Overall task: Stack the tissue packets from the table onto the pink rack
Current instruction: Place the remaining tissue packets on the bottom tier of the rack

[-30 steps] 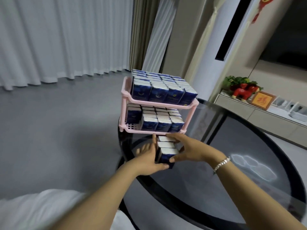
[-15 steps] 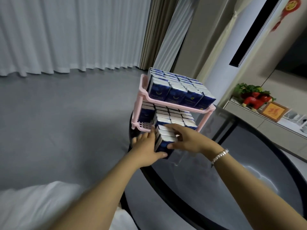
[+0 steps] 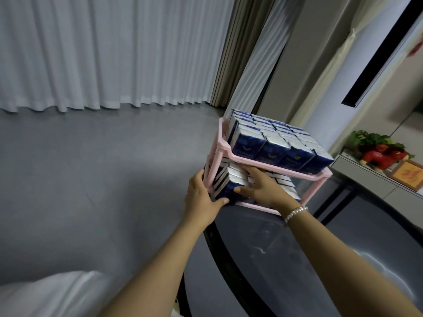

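A two-tier pink rack [image 3: 270,165] stands at the near-left edge of the dark glass table [image 3: 320,259]. Its top shelf is packed with several blue-and-white tissue packets [image 3: 274,145]. A short row of tissue packets [image 3: 229,183] sits at the left front of the lower shelf, squeezed between both hands. My left hand [image 3: 202,197] holds the row's left side, thumb under its front end. My right hand [image 3: 261,187] holds its right side, fingers reaching in under the top shelf. More packets [image 3: 285,183] fill the lower shelf behind my right hand.
White curtains [image 3: 103,53] hang at the back over a grey floor [image 3: 91,179]. A low cabinet [image 3: 377,184] at the right carries a red ornament with green leaves [image 3: 380,152] and a framed picture [image 3: 407,176]. My white clothing [image 3: 45,296] shows at bottom left.
Both hands have carried the row of packets from the table up and forward into the left front of the rack's lower shelf. The camera has swung left and closer.
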### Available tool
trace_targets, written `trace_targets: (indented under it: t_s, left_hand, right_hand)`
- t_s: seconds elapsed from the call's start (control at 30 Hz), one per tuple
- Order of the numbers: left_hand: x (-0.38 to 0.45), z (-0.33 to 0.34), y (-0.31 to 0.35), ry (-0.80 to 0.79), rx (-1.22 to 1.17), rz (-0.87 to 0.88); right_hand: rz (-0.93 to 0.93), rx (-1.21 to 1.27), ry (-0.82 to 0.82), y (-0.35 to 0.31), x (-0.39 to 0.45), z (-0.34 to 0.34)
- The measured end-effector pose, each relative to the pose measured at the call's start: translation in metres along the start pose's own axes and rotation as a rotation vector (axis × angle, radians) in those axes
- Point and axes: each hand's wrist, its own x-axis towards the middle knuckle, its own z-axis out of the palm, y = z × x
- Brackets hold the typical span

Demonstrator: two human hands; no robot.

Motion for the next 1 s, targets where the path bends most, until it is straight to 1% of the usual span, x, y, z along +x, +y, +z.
trace_targets:
  t_s: [0.03,0.1,0.23,0.33,0.4,0.53,0.57,0.67,0.87,1.0]
  left_hand:
    - [0.004,0.002,-0.001,-0.024,-0.018,-0.014]
    - [0.011,0.007,-0.002,-0.033,0.025,-0.025]
    - [0.020,0.013,-0.004,0.060,0.104,0.004]
    - [0.023,0.017,-0.005,0.101,0.098,0.013]
    - [0.023,0.019,-0.004,0.106,0.084,0.012]
    - [0.024,0.022,-0.001,0.072,0.061,0.004]
    - [0.025,0.022,-0.001,0.064,0.054,-0.002]
    - [0.027,0.021,0.000,0.034,0.027,-0.025]
    - [0.041,0.030,0.003,-0.035,-0.028,-0.107]
    - [0.048,0.040,0.007,-0.069,-0.097,-0.144]
  right_hand:
    - [0.000,0.009,-0.001,0.001,0.003,0.001]
    - [-0.010,0.024,-0.001,0.004,0.011,0.004]
    - [0.000,0.014,-0.024,0.009,0.026,0.010]
    - [-0.022,-0.136,-0.036,0.014,0.034,0.014]
    - [-0.039,-0.257,-0.073,0.017,0.037,0.021]
    - [0.033,-0.472,-0.096,0.020,0.040,0.023]
    - [0.033,-0.512,-0.076,0.022,0.040,0.024]
    - [0.004,-0.554,0.066,0.027,0.031,0.026]
    - [0.077,-0.424,0.418,0.047,0.004,0.041]
    - [0.101,-0.415,0.477,0.054,0.004,0.045]
